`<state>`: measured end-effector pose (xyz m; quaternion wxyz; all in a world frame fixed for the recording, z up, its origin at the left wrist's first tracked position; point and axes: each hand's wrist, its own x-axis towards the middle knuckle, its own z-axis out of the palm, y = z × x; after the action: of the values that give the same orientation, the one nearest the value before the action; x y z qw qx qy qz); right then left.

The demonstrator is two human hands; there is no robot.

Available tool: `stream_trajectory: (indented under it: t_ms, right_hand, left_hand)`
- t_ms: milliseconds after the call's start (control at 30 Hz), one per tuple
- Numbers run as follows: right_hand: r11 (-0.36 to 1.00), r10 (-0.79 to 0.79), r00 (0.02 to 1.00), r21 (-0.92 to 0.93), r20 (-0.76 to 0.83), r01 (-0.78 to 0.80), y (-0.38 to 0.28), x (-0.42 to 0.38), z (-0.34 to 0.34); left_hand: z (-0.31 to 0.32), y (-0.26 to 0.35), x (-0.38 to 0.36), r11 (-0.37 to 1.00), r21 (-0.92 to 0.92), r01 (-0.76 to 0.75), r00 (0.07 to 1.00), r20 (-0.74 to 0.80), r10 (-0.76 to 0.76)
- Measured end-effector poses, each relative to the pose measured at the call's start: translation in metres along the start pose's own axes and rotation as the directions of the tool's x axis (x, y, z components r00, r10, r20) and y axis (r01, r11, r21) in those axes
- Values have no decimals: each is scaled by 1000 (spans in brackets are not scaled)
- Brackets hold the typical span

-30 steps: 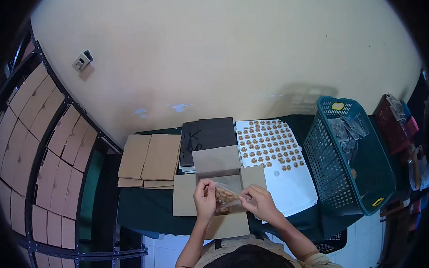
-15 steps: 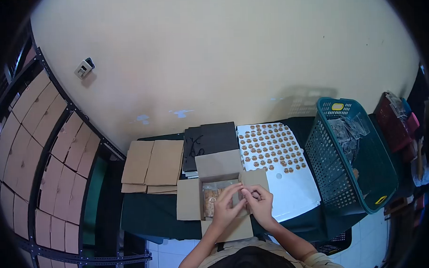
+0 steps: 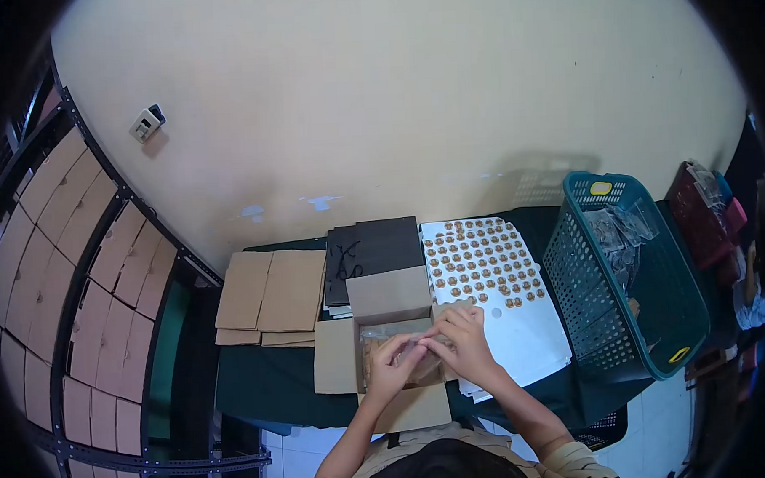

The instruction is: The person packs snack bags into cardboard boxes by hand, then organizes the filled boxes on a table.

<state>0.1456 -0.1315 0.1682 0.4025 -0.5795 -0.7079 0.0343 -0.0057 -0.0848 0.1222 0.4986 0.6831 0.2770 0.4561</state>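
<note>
An open cardboard box (image 3: 334, 359) stands in front of me with its flaps folded out. Inside lies a clear plastic packet (image 3: 370, 345) with brownish contents, partly covered by my hands. Over the box's right half, my left hand (image 3: 390, 367) and my right hand (image 3: 462, 341) meet with fingertips pinched together. Between them is the edge of a clear plastic bag (image 3: 427, 368), which hangs below the fingers into the box. What the bag contains is hard to make out.
Right of the box lie white sheets of round brown stickers (image 3: 521, 335). Behind and left are black boards (image 3: 387, 247) and flat cardboard pieces (image 3: 292, 293). A green basket (image 3: 599, 299) with plastic packets stands right. A rack of cardboard boxes (image 3: 99, 333) is at far left.
My right hand has turned and shifted slightly up and left, its fingers now meeting those of my left hand. The clear bag shows more plainly below them.
</note>
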Motion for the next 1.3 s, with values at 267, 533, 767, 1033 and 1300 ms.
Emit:
stream_trajectory:
  t_ms: [267, 533, 767, 1033, 1300]
  right_hand:
    - [1000, 1, 1000, 9, 27, -1, -6, 6, -1]
    - [999, -39, 998, 4, 43, 39, 1, -1, -7]
    - [843, 250, 945, 434, 209, -319, 50, -20, 0]
    - [434, -6, 770, 696, 638, -573, 44, -27, 62]
    - [684, 605, 647, 114, 464, -721, 85, -81, 129]
  left_hand:
    - [1, -2, 8, 999, 32, 34, 960, -280, -23]
    - [-19, -1, 19, 993, -83, 86, 938, -328, -108]
    - [-75, -11, 35, 804, -587, -98, 869, -444, -218]
    - [-26, -37, 36, 125, -919, 374, 916, 345, -203]
    - [-35, -179, -18, 894, 295, 336, 935, -214, -281]
